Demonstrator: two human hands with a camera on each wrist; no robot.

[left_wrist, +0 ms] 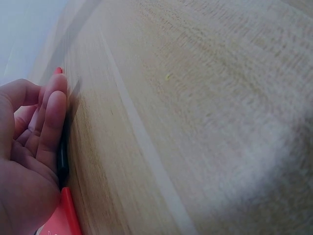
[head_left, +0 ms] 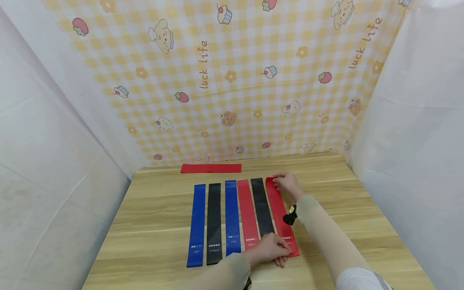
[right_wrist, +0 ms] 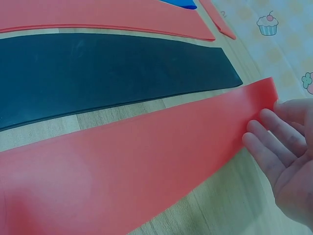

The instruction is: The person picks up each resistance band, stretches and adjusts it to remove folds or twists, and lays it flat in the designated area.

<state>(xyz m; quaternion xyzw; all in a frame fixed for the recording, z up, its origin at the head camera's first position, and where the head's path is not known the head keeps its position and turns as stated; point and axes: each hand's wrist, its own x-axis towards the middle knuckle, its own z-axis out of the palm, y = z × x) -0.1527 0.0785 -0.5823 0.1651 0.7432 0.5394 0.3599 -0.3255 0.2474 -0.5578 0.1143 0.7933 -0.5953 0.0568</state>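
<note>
A red resistance band (head_left: 280, 209) lies lengthwise at the right end of a row of flat bands. At its far end my right hand (head_left: 287, 184) pinches the edge, and that end curves slightly up in the right wrist view, the red band (right_wrist: 127, 156) stretching away from my fingers (right_wrist: 276, 132). My left hand (head_left: 268, 247) pinches the near end by its corner, crossing over the near end of a black band (head_left: 262, 205). In the left wrist view, the left hand (left_wrist: 34, 142) has thumb and fingertips together, with a bit of red showing past them.
Left of these lie another red band (head_left: 247, 209), a blue band (head_left: 232, 213), a black band (head_left: 214, 221) and a further blue band (head_left: 197, 221). One more red band (head_left: 211, 168) lies crosswise at the back of the wooden table (head_left: 152, 217), before a checked cloth (head_left: 232, 96).
</note>
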